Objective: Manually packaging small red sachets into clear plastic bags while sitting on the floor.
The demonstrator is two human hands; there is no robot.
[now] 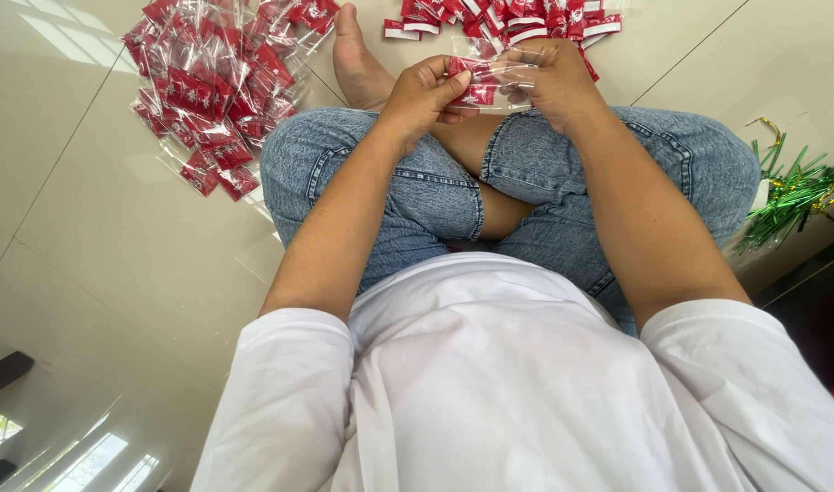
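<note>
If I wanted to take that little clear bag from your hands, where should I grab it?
Probably the clear bag's bare middle, pinching from above. It lies roughly level; the left hand pinches one end with the red packets, the right hand the other, so only the middle is uncovered.

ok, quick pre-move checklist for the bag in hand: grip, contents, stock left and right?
1. Both hands on the clear bag: ok. The left hand pinches one end, the right hand the other.
2. Red packets inside the bag: ok, red shows through; count cannot tell.
3. Bag mouth open or sealed: cannot tell, fingers cover it.
4. Loose red packets on the floor ahead: ok.
5. Pile of filled bags on the person's left: ok.
6. Green and gold twist ties by the right knee: ok, neither hand touching them.
</note>
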